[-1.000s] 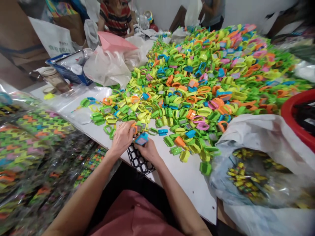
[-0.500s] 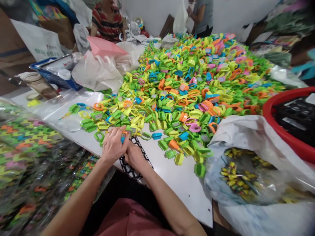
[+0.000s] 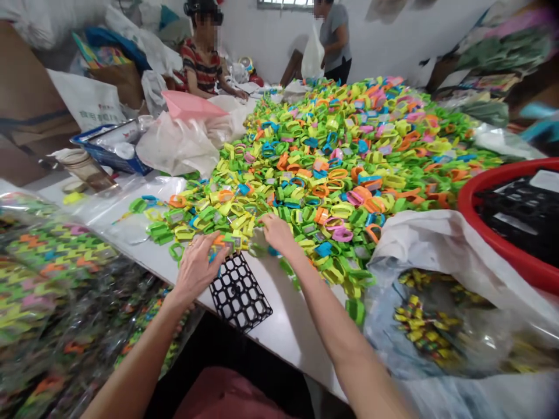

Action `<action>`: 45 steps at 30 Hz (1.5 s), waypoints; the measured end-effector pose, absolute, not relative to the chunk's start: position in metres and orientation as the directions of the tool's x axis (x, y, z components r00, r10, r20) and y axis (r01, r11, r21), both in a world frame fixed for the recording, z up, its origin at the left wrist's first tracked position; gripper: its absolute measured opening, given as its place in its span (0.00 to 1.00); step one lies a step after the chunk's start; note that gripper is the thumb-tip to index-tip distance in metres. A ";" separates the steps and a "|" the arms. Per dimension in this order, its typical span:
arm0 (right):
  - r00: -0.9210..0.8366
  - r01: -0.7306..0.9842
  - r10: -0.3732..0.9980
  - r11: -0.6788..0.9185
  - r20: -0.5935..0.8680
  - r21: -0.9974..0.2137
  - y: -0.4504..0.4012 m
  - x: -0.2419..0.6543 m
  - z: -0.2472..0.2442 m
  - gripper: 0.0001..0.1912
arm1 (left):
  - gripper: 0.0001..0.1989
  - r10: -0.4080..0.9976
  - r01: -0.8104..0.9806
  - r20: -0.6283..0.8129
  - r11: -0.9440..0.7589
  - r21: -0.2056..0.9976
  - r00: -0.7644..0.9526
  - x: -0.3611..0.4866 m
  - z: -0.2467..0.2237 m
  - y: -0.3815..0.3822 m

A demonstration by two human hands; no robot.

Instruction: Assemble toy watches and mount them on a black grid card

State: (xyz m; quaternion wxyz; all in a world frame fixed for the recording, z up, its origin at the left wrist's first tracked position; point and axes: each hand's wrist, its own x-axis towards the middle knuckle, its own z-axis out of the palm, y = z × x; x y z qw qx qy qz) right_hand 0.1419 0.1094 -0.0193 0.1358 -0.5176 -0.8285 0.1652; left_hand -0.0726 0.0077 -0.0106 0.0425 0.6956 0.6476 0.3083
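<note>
A black plastic grid tray (image 3: pixel 241 291) lies on the white table near its front edge. My left hand (image 3: pixel 198 265) rests at the tray's far left end, its fingers stretched out and the thumb apart. Beside its fingertips, orange and blue toy-watch-like pieces (image 3: pixel 225 241) sit at the tray's far end. Over the near edge of the heap is my right hand (image 3: pixel 278 234), fingers bent together at the pieces; what they touch or hold is too small to make out. The heap of bright plastic watch-like loops (image 3: pixel 301 169) spreads beyond both hands.
A red tub (image 3: pixel 465 203) with black grids stands at the right. In front of it sits a white bag (image 3: pixel 414 233) of small yellow pieces. A blue basket (image 3: pixel 82 139), a jar (image 3: pixel 89 169) and plastic bags are at the left. Two people (image 3: pixel 203 67) are across the table.
My right hand has left the tray and moved away to the heap's near edge, uncovering the grid. The left hand stays at the tray's far end. The view has tilted up slightly.
</note>
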 end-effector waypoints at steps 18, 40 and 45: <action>-0.398 0.099 0.892 -0.190 -0.214 -0.977 -0.012 0.146 -0.061 0.16 | 0.18 0.954 0.929 0.293 -0.159 0.334 0.058 -0.062 -0.009 0.018; -0.401 0.613 0.916 0.256 -0.015 -0.747 0.010 0.067 -0.066 0.11 | 0.27 0.926 0.941 0.337 -0.253 0.225 0.169 -0.064 -0.006 0.004; -0.412 0.605 0.910 0.239 -0.043 -0.760 0.019 0.107 -0.042 0.12 | 0.27 0.924 0.943 0.345 -0.250 0.221 0.164 -0.062 -0.009 0.004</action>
